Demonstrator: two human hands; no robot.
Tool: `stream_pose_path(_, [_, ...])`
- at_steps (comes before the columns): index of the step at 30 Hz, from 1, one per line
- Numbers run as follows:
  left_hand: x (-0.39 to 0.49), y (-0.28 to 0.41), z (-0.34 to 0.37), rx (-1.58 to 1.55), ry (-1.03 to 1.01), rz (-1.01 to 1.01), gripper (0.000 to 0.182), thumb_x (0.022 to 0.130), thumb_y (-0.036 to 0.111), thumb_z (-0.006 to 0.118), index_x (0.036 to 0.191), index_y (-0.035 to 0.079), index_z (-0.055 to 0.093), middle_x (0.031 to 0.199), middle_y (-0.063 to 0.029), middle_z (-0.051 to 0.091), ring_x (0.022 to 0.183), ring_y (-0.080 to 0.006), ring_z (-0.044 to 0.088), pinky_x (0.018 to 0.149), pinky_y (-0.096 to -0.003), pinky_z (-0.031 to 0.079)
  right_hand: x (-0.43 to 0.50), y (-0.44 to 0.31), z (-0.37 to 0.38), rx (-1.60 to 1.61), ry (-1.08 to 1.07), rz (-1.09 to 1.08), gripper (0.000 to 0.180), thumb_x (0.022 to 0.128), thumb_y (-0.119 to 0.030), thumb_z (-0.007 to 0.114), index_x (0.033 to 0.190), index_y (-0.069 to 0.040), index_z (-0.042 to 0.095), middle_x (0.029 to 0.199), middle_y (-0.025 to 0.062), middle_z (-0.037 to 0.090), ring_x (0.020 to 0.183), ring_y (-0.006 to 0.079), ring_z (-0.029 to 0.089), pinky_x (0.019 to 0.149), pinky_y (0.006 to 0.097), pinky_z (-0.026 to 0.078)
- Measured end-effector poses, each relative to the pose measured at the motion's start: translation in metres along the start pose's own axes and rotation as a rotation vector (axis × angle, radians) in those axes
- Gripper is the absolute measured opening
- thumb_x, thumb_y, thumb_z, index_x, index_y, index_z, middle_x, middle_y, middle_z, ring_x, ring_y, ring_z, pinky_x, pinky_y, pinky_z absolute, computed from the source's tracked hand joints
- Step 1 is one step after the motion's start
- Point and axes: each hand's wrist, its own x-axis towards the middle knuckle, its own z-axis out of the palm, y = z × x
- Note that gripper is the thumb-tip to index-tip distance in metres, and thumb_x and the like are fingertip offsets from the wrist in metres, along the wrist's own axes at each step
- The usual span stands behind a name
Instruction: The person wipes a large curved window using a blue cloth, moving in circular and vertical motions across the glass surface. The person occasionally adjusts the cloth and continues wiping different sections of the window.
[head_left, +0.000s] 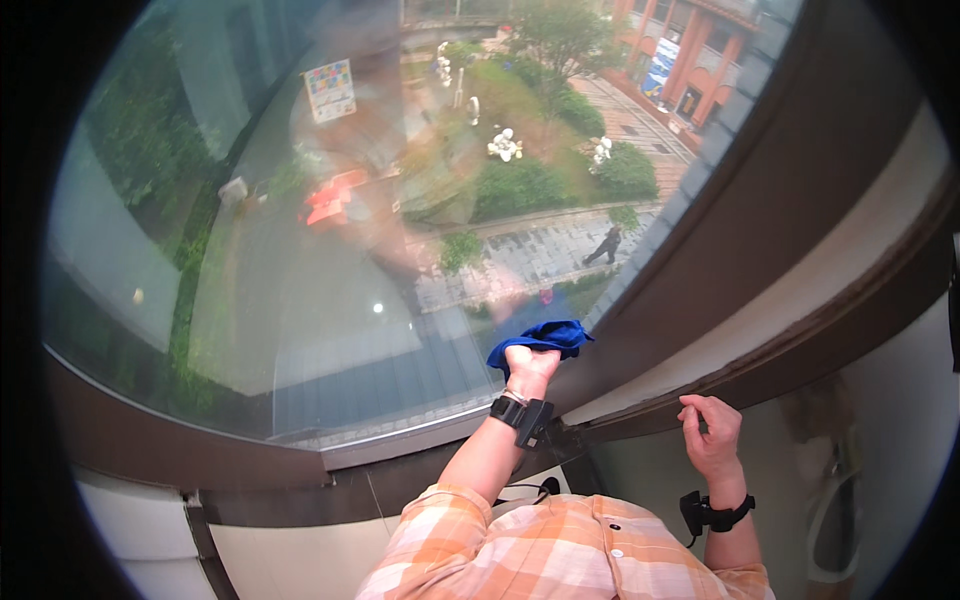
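Observation:
A blue cloth (551, 334) is bunched in my left hand (531, 364), pressed against the lower right part of a large window pane (322, 300). The fingers are hidden behind the cloth. Beside it runs the wide dark brown window frame (720, 225). My right hand (712, 431) hangs in the air to the right, in front of a lower dark rail, with its fingers curled in and nothing visible in them. Both wrists carry black strapped devices, and a cable leads from the right one.
A dark sill (277, 506) and pale tiles (300, 555) lie below the window. To the right is a second, reflective glass panel (652, 465). Through the pane show a courtyard, shrubs, white sculptures and a walking person (604, 246). Reflections overlay the glass.

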Motion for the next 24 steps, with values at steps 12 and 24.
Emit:
stream_pose_path(12, [-0.075,-0.061,0.152,0.397,-0.604,-0.178,0.022,0.092,0.008,0.051,0.094,-0.008,0.066,0.107,-0.0262,0.067,0.104,-0.0406,0.063,0.102,-0.0556,0.047,-0.034,0.054,-0.035,0.011,0.158,0.07,0.012,0.084,-0.001,0.062,0.092,-0.007,0.069,0.067,0.0063,0.066,0.06,0.0221,0.066,0.055,0.0326,0.052])
stream_pose_path(24, [-0.131,-0.113,0.235,1.028,-1.194,0.783,0.039,0.102,0.041,0.044,0.094,0.004,0.056,0.091,-0.0087,0.059,0.083,-0.0228,0.055,0.078,-0.0373,0.048,-0.055,0.088,-0.032,0.075,0.264,0.082,0.011,0.082,-0.002,0.065,0.09,-0.008,0.07,0.072,0.0081,0.068,0.061,0.0247,0.066,0.054,0.0342,0.052])
